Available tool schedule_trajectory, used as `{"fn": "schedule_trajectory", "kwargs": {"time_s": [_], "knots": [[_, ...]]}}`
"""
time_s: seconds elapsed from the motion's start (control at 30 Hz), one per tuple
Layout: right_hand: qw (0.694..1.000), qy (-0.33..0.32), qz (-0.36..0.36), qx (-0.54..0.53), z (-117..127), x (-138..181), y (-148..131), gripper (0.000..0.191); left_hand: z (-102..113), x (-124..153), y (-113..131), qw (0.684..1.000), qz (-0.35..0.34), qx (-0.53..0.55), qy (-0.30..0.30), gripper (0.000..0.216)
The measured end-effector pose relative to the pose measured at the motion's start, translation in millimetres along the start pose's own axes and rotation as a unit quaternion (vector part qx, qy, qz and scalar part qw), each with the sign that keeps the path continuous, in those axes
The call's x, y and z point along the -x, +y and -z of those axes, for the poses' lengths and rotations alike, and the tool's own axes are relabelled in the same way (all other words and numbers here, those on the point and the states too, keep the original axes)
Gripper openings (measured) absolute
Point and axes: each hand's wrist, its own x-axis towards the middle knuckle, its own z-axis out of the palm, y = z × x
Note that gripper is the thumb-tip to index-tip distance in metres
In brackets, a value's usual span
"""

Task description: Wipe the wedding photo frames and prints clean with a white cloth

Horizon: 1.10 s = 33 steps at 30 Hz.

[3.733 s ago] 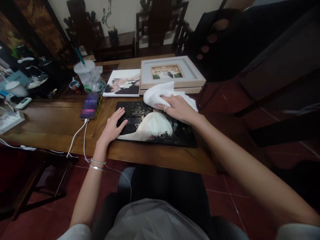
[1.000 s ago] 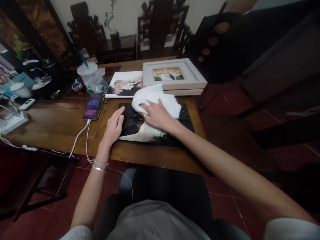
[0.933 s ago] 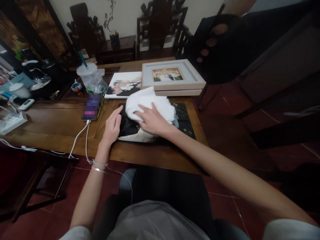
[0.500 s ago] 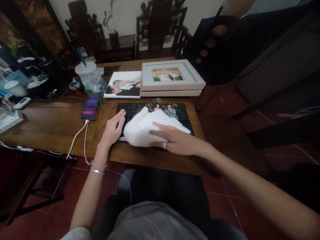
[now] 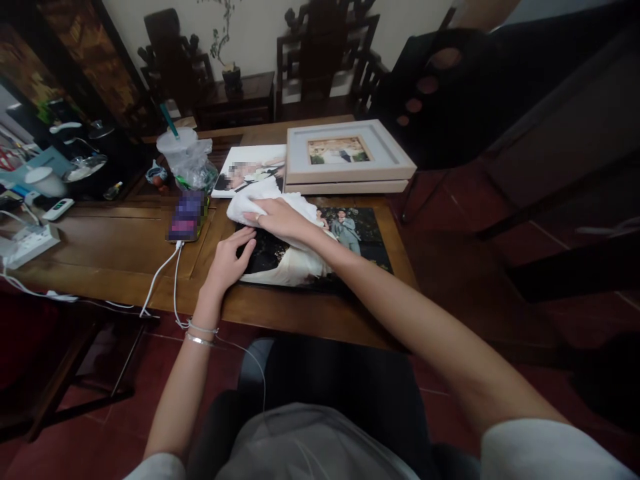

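A dark wedding photo panel (image 5: 370,240) lies flat on the wooden table (image 5: 240,308) in front of me. My right hand (image 5: 277,217) presses a bunched white cloth (image 5: 243,201) onto the panel's far left corner, fingers curled over the cloth. Part of the picture is hidden under the cloth and my right forearm. My left hand (image 5: 230,257) rests on the panel's left edge, its fingers stretched out and thumb apart, holding nothing.
Behind the panel lie a white-edged photo print (image 5: 250,167) and stacked framed photos (image 5: 345,153). Left of it are a phone (image 5: 187,217) with white cables (image 5: 159,270), a plastic bag (image 5: 195,167) and a lidded cup (image 5: 176,143). A power strip (image 5: 33,245) sits far left.
My right hand has swept the cloth away from me and to the left, from the near middle to the far left corner, uncovering more of the picture. My left hand stays at the edge.
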Motion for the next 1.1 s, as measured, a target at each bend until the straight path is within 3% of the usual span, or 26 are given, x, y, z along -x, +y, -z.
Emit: {"fn": "schedule_trajectory", "kwargs": {"time_s": [0.2, 0.37, 0.5, 0.6, 0.7, 0.77, 0.87, 1.1], "knots": [[0.995, 0.060, -0.050, 0.059, 30.7, 43.5, 39.5, 0.045, -0.1, 0.1, 1.3, 1.000, -0.017, 0.004, -0.001, 0.032], [0.978, 0.100, -0.061, 0.171, 58.3, 97.0, 76.4, 0.037, 0.1, 0.1, 0.9, 1.000, -0.016, 0.002, -0.003, 0.030], [0.967, 0.055, 0.028, 0.249, 43.9, 153.0, 62.4, 0.031, 0.0, -0.3, 0.2, 1.000, -0.017, -0.006, -0.001, 0.029], [0.965, 0.012, 0.099, 0.242, 23.5, 194.2, 34.5, 0.034, 0.0, -0.5, 0.5, 1.000, -0.018, -0.015, 0.000, 0.028], [0.962, -0.028, 0.172, 0.209, 11.6, 216.3, 12.5, 0.036, 0.5, -0.4, 1.4, 1.000, -0.017, -0.019, -0.003, 0.029], [0.960, -0.055, 0.198, 0.192, 12.4, 215.1, 7.8, 0.037, 0.9, -0.4, 1.7, 1.000, -0.016, -0.018, -0.003, 0.029], [0.963, -0.070, 0.175, 0.190, 25.3, 192.5, 17.5, 0.039, 1.5, -0.6, 1.1, 1.000, -0.018, -0.017, -0.006, 0.029], [0.975, 0.019, -0.012, 0.222, 73.8, 120.0, 81.6, 0.032, 2.4, -0.7, -1.5, 1.000, -0.018, -0.005, -0.008, 0.029]]}}
